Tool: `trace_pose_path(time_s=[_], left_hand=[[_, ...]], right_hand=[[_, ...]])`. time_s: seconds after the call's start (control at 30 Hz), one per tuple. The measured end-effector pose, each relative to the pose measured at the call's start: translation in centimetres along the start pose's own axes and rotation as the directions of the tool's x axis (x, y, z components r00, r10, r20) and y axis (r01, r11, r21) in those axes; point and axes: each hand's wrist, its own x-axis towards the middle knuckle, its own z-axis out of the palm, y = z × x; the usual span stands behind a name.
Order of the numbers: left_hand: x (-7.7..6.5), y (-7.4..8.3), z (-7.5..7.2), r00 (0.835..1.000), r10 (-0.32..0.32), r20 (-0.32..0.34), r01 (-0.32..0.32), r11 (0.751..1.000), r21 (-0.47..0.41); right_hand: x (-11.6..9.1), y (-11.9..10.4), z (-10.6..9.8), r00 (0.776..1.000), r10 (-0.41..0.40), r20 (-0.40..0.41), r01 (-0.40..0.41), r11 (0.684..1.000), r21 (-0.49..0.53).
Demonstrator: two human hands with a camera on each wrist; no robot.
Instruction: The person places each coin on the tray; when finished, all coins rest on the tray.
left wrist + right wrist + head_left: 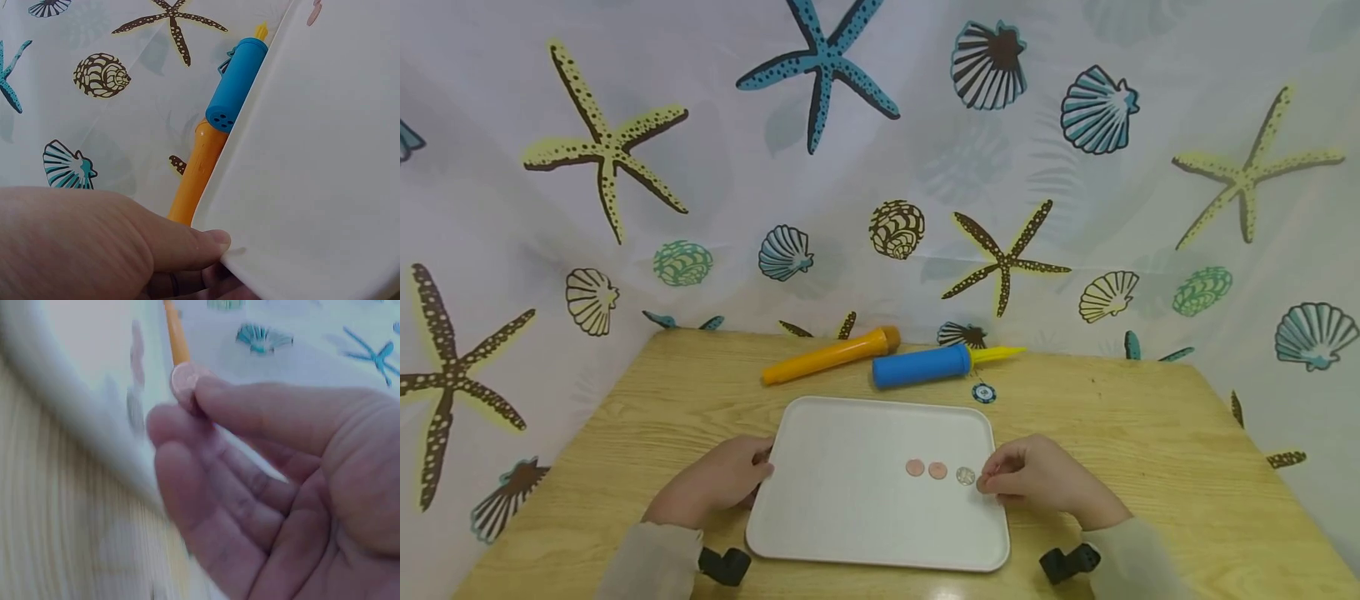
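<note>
The copper coin [183, 380] that the right hand [1042, 478] pinches seems light, hard, slippery, best held by its edge; the left hand [724, 478] grips the tray [835, 492].

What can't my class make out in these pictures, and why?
Head view: chip markings, too small.
Left wrist view: part of left hand, behind the tray; tray's far end, cut off by frame edge.
Right wrist view: part of the held coin, covered by the right hand; tray coins, blurred.
</note>
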Motion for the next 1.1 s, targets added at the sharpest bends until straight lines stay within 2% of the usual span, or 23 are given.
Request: trace_pose_path(time_s=[0.1,0.27,0.47,0.6,0.7,0.93,1.1], left_hand=[[0.0,0.0,-0.1,1.000,-0.001,0.006,0.001,1.000,-0.004],[-0.2,0.0,-0.2,1.000,-0.015,-0.006,0.015,1.000,-0.026],[-0.3,0.3,-0.2,1.000,0.011,-0.007,-0.011,1.000,-0.013],[-0.3,0.3,-0.2,1.000,-0.005,-0.002,0.005,1.000,-0.003],[-0.3,0.4,-0.2,1.000,-0.006,-0.002,0.006,1.000,0.012],[-0.5,0.5,-0.1,1.000,0.007,-0.011,-0.007,0.999,0.037],[-0.3,0.2,-0.2,1.000,0.015,-0.005,-0.015,1.000,0.024]], right_hand=[[0.9,-1.1,1.4,1.000,0.010,0.010,-0.011,1.000,0.022],[2.7,-2.8,4.1,1.000,-0.008,0.019,0.009,0.999,-0.052],[3.6,-4.5,6.6,0.999,-0.040,0.011,0.041,0.984,-0.176],[3.7,-5.4,7.1,0.997,-0.068,-0.028,0.058,0.962,-0.268],[3.9,-5.7,7.2,0.998,-0.051,-0.046,0.035,0.951,-0.306],[4.6,-5.8,7.6,0.998,0.015,-0.055,-0.033,0.937,-0.348],[4.6,-6.0,7.5,0.999,0.011,-0.044,-0.026,0.930,-0.366]])
